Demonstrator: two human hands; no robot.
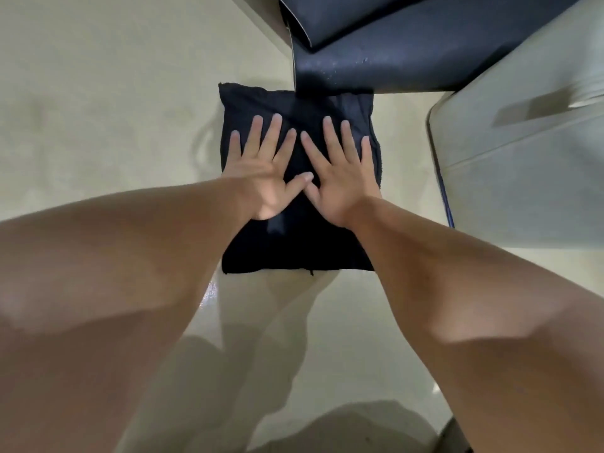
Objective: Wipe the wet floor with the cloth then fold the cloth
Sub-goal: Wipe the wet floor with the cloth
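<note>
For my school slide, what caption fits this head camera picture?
Both hands, left hand and right hand, press flat on a dark cloth on the shiny floor.

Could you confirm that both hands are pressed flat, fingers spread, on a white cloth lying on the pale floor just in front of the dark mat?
Not quite: the cloth is black, not white, as the head view shows. The rest holds: the left hand and the right hand are pressed flat on it, fingers spread, and it lies on the pale floor just in front of the dark mat.

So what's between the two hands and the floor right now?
The black cloth: in the head view, the left hand and right hand press flat on it, over the floor.
</note>
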